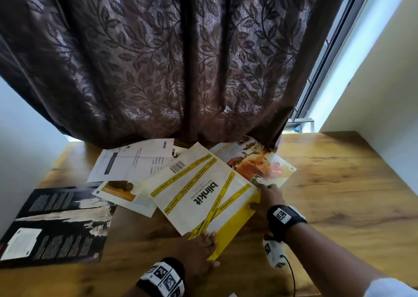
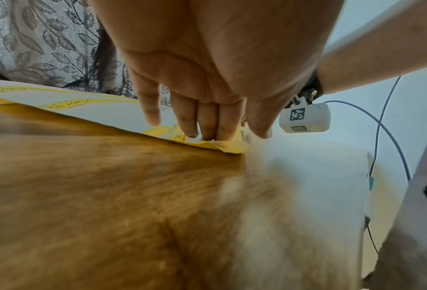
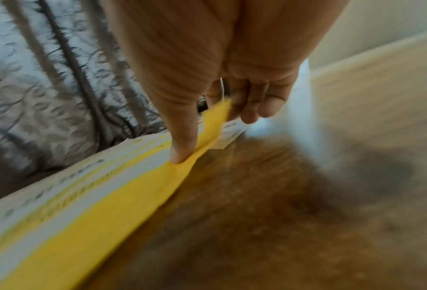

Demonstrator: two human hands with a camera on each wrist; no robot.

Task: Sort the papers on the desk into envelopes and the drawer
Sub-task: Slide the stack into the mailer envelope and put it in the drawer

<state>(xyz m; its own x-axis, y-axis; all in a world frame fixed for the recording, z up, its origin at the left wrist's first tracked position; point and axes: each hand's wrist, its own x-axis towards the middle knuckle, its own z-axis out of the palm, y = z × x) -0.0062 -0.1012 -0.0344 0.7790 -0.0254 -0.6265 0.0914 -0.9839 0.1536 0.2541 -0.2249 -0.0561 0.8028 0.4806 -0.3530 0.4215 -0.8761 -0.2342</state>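
Now both hands [image 1: 199, 249] [image 1: 269, 198] hold the envelope's [image 1: 203, 188] near corners.

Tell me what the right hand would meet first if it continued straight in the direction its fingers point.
Probably the glossy food-photo magazine page: the right hand, pinching the white and yellow blinkit envelope, already has its fingertips at that page's near edge. The dark leaf-patterned curtain hangs further beyond.

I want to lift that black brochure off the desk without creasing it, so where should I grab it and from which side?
Probably the black brochure's right edge, coming from the right: it lies flat and uncovered over bare desk there.
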